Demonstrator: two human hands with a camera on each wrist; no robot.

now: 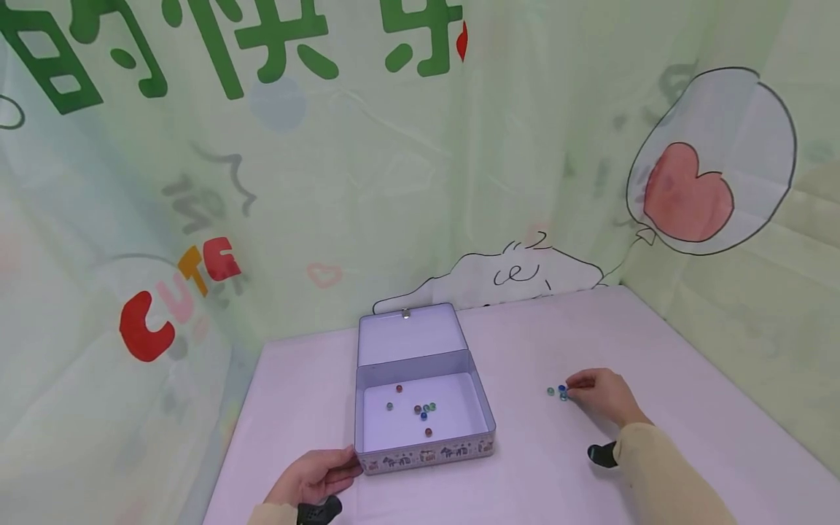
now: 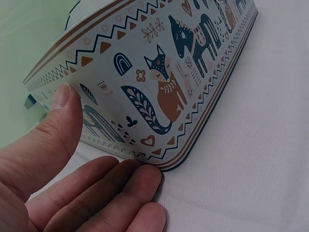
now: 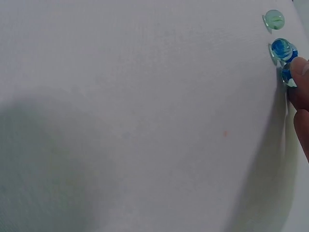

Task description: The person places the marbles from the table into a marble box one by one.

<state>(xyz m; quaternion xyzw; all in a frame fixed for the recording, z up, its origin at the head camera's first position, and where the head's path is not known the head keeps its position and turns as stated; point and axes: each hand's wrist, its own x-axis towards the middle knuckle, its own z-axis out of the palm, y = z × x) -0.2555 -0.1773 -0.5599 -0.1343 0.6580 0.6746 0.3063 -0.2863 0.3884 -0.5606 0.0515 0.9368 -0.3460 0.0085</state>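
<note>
Right hand (image 3: 301, 94), blue marble (image 3: 286, 74) half-hidden

Head looks forward-down; close left-wrist view shares the box (image 1: 426, 456).

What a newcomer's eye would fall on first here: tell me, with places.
The big green characters atop the backdrop would probably catch the eye first, then the balloon with its red heart at upper right. Below, on the table, an open box holds scattered marbles; to its right, the person's right grip is at a small marble cluster.
</note>
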